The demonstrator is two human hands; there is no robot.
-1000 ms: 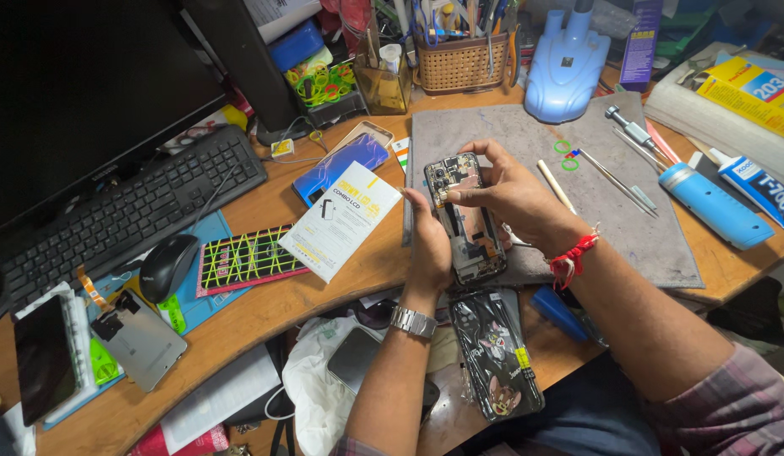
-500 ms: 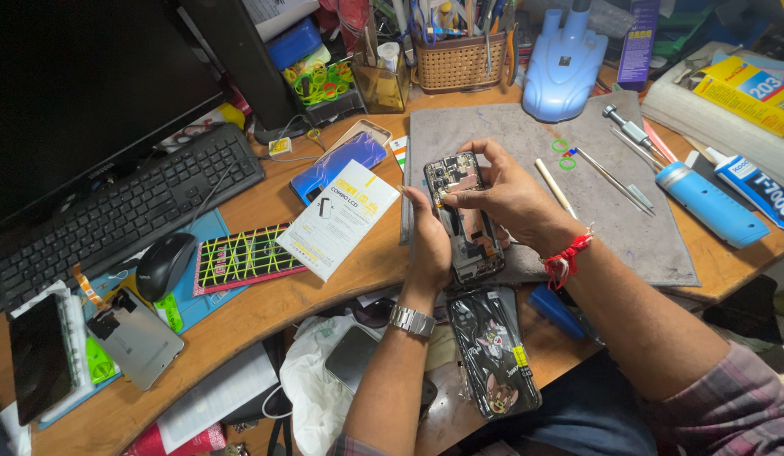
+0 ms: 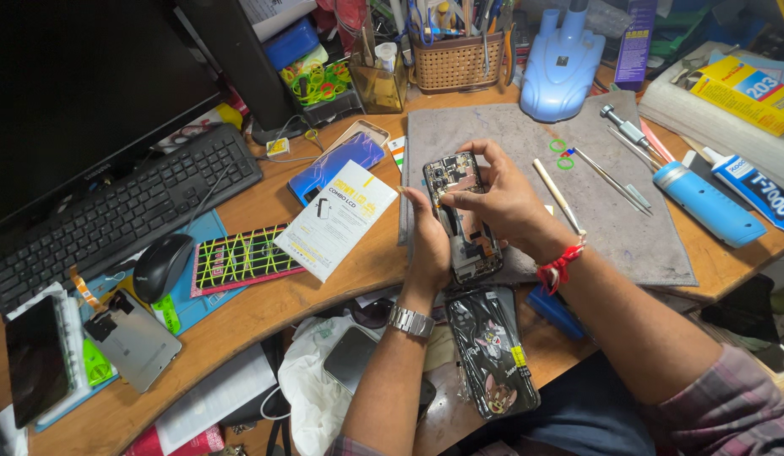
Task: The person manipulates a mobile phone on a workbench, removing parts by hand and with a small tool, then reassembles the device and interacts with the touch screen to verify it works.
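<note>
Both hands meet over the grey work mat (image 3: 628,228), and between them sits the opened phone (image 3: 462,221), its back off and its insides facing up. Its long axis runs away from the person, camera end far, lower end near the desk edge (image 3: 265,312). The left hand (image 3: 427,245) clamps the phone's left side, fingers wrapped along the edge, wristwatch (image 3: 409,321) just below. The right hand (image 3: 503,198) comes over from the right, fingertips pinched together on the upper middle of the board; whether they grip a small part is too fine to tell. So the right hand is the nearer one to the exposed board, the left purely a brace. Just left of the phone lies a white flat box with yellow print (image 3: 337,218), tilted, touching a glossy blue panel (image 3: 334,165) behind it. Below the phone rests a dark cartoon-printed case (image 3: 493,350). Far right: a blue cylinder (image 3: 705,203), a white glue tube with blue lettering (image 3: 751,186), and a yellow carton (image 3: 747,93) at the corner.
</note>
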